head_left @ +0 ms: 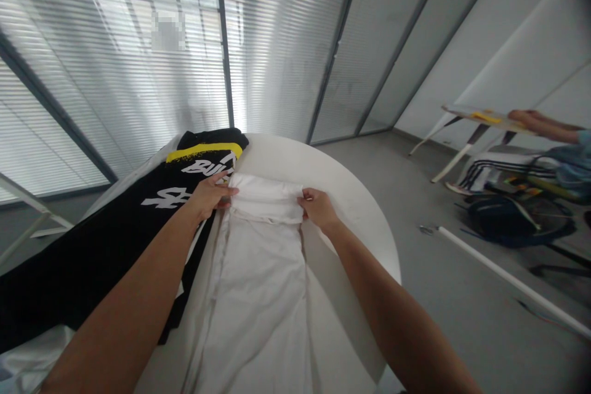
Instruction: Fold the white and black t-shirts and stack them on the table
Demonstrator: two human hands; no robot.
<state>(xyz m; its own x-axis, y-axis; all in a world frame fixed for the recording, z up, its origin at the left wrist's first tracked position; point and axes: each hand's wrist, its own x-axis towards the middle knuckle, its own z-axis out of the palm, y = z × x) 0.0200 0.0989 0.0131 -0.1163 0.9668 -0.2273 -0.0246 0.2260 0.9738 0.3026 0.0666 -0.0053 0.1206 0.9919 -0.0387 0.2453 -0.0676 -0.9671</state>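
A long white garment (263,283) lies lengthwise on the round white table, its far end folded back over itself. My left hand (210,196) is closed on the left edge of that fold, thumb on top. At the opposite edge my right hand (317,208) pinches the fold's corner between thumb and fingers. Beside my left forearm lies a black garment (115,231) with white lettering and a yellow stripe; it partly passes beneath that arm. The near end of the white garment runs out of view at the bottom.
The round white table (360,197) ends in a curved edge on the right. A white pole (508,277) and a dark bag (517,215) are on the floor. At a second table (462,112) a person's hands (530,118) rest. Glass partitions with blinds stand behind.
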